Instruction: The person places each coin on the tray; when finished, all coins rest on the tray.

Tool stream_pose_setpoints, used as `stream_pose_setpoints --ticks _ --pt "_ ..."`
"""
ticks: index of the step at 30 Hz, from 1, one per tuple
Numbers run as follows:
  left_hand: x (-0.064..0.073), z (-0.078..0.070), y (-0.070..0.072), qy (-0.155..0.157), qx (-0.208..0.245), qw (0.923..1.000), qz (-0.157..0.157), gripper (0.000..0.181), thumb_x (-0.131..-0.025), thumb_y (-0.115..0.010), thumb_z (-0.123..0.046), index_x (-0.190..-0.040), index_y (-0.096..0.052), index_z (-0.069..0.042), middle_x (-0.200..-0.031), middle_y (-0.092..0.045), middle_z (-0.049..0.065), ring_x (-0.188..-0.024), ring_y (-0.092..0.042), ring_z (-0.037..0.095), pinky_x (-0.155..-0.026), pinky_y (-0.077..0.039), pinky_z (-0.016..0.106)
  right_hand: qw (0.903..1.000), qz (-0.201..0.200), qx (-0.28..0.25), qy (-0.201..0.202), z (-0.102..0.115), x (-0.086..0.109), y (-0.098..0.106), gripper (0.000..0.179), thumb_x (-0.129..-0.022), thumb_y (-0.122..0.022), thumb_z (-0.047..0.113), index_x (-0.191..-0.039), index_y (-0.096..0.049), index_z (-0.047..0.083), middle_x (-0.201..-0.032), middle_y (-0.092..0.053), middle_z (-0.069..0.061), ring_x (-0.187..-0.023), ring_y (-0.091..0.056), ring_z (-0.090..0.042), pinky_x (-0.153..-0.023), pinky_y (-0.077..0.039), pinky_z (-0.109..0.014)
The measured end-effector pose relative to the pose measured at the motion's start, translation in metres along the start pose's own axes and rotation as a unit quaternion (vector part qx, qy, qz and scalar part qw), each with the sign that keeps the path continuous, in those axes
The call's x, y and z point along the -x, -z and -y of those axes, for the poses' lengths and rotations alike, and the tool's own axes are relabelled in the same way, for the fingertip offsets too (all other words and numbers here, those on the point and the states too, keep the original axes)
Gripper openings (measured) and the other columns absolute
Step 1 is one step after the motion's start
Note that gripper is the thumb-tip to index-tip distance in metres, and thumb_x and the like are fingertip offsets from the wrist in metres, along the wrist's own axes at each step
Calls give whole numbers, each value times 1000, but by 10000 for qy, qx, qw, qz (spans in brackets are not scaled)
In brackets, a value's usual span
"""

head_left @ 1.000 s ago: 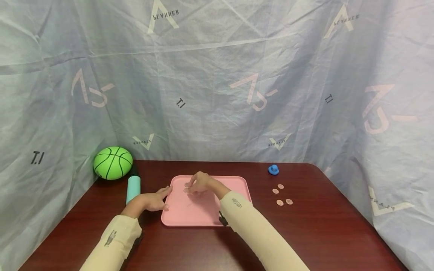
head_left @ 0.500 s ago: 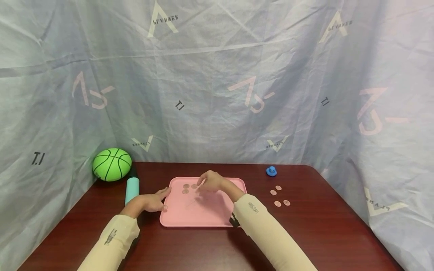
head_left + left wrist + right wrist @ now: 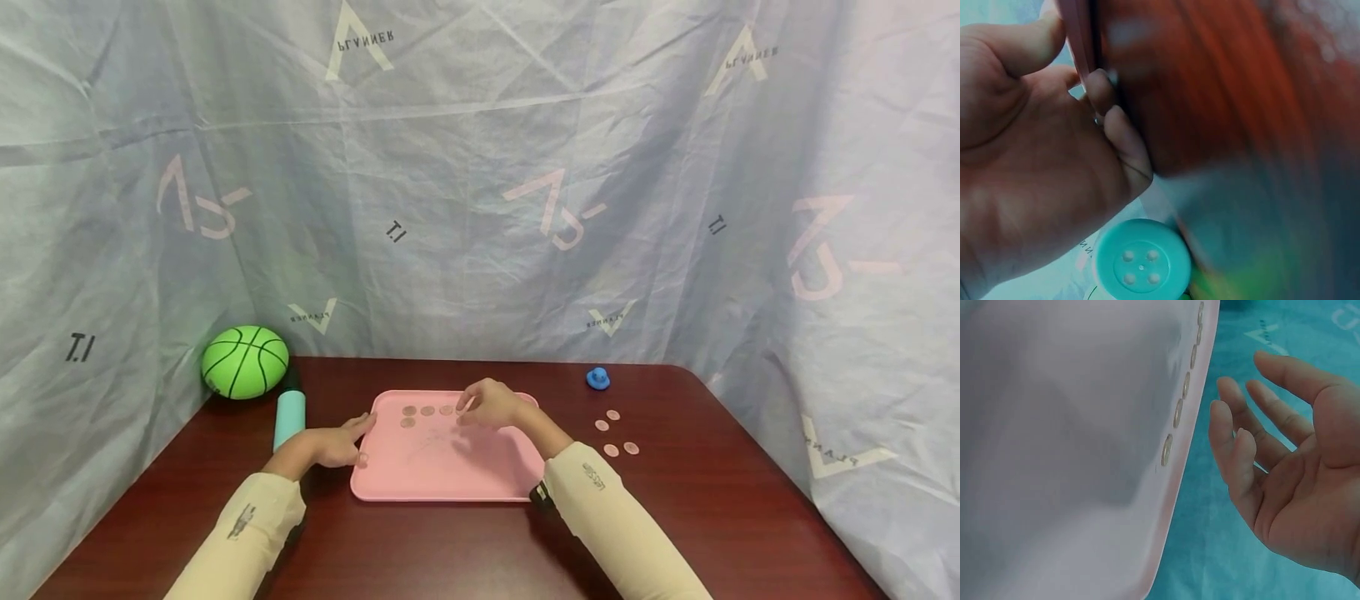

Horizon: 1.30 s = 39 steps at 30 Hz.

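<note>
A pink tray (image 3: 450, 487) lies on the dark table, its left rim held by my left hand (image 3: 335, 444). In the left wrist view the thumb (image 3: 1035, 47) is on one side of the rim, with curled fingers (image 3: 1124, 134) on the other. Several round coins (image 3: 427, 411) form a row near the tray's far rim, and another coin (image 3: 407, 422) sits just below the row's left end. Over the row's right end is my right hand (image 3: 491, 406). The right wrist view shows its fingers loosely bent and apart, holding nothing, beside the line of coins (image 3: 1177, 414).
Several more coins (image 3: 611, 450) lie on the table right of the tray, with a small blue rubber duck (image 3: 597, 379) behind them. A green ball (image 3: 245, 362) and a turquoise bottle (image 3: 289, 417) are at the left. A grey cloth (image 3: 480, 208) hangs around the table.
My right hand has moved rightward along the tray's far side, and more coins of the row now show to its left. The left hand has stayed at the tray's left rim.
</note>
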<state>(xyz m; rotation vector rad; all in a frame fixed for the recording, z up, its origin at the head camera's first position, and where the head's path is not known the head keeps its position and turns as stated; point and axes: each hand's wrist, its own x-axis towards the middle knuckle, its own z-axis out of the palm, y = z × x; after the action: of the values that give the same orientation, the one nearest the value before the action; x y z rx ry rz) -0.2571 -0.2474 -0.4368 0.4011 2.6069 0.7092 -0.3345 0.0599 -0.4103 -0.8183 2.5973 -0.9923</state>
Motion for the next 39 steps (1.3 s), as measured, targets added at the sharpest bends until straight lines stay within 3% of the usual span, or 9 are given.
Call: stream_pose_setpoints --ticks 3,10,14,20,39 --pt "-3 3 -1 7 66 10000 -48 86 -91 -62 -19 -156 -10 4 -160 -7 30 -147 -7 47 -114 -15 62 10000 -16 -68 29 -3 5 4 21 -83 -79 16 -102 -73 7 -87 -75 -3 -77 -72 -26 -55 -53 -31" --pt "1 -2 1 99 52 9998 -143 86 -91 -64 -17 -157 -12 3 -160 -9 30 -147 -10 47 -113 -16 64 9994 -251 224 111 -10 14 9 26 -81 -80 19 -102 -73 5 -85 -75 -2 -74 -68 -10 -61 -53 -28" --pt "2 -2 3 108 153 9997 -152 87 -90 -64 -15 -156 -12 3 -160 -8 31 -147 -9 48 -113 -15 64 9985 -325 360 238 -14 19 12 27 -80 -80 19 -102 -74 5 -85 -75 -1 -79 -69 -9 -69 -52 -27" --pt "2 -3 2 117 189 9997 -94 86 -91 -64 -15 -156 -11 4 -160 -7 31 -146 -8 48 -113 -14 64 9975 -403 355 467 -26 27 13 27 -80 -79 16 -103 -74 2 -85 -75 -3 -80 -70 -10 -73 -53 -28" --pt "1 -5 1 104 164 9998 -75 86 -91 -64 -16 -156 -11 5 -160 -6 31 -146 -7 48 -113 -13 65 9969 -478 343 519 -50 51 21 28 -83 -77 14 -107 -71 1 -89 -76 -6 -89 -71 -17 -78 -54 -32"
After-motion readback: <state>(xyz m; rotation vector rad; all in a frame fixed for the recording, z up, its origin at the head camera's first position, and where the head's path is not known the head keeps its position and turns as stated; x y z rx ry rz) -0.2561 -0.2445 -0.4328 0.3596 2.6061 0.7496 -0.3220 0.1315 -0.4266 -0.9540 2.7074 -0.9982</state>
